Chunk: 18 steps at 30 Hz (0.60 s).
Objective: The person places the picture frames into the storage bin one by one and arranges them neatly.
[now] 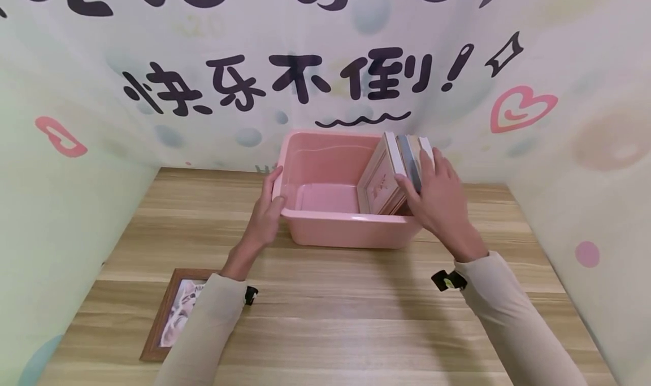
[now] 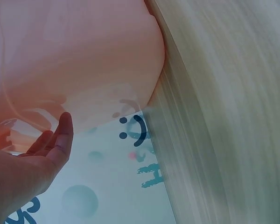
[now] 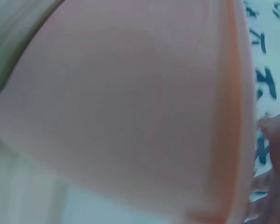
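A pink plastic basin (image 1: 351, 231) stands near the back of the wooden table. My left hand (image 1: 264, 216) grips its left rim; in the left wrist view the fingers (image 2: 60, 140) curl by the rim against the outer wall. Several picture frames (image 1: 378, 185) lean on edge inside the basin's right end, the front one pale with a pinkish picture. Over their top edges my right hand (image 1: 445, 205) holds the stack, thumb at the front frame and fingers toward the back. In the right wrist view the basin's outer wall (image 3: 126, 107) hides the frames.
A brown picture frame (image 1: 157, 318) with a cat picture lies on the table (image 1: 325, 318) at the left front, partly under my left sleeve. Behind the basin hangs a printed cloth (image 1: 244, 30) with large dark lettering. Similar patterned walls rise at both sides.
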Each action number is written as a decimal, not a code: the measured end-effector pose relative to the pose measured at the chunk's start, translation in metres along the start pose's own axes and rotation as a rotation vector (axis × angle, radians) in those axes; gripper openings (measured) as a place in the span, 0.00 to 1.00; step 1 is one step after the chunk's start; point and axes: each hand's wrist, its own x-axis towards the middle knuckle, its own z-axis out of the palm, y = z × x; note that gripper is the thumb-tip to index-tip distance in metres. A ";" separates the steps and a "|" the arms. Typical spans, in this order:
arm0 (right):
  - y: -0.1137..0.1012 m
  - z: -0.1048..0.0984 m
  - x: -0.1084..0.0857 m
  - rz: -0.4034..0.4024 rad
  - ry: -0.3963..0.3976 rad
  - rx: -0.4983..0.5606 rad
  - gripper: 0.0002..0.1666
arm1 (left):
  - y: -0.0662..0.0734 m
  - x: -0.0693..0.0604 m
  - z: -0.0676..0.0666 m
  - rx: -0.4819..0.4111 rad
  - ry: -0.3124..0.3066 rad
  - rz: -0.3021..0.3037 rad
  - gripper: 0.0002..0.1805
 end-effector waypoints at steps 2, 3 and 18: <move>0.010 0.002 -0.004 0.018 0.018 0.074 0.44 | 0.000 0.001 0.000 0.005 -0.002 -0.013 0.33; 0.014 0.003 -0.007 0.029 0.022 0.115 0.43 | 0.000 0.002 0.000 0.005 -0.006 -0.020 0.33; 0.028 0.020 -0.014 0.090 0.130 0.387 0.36 | 0.007 -0.026 -0.029 0.150 -0.082 -0.138 0.32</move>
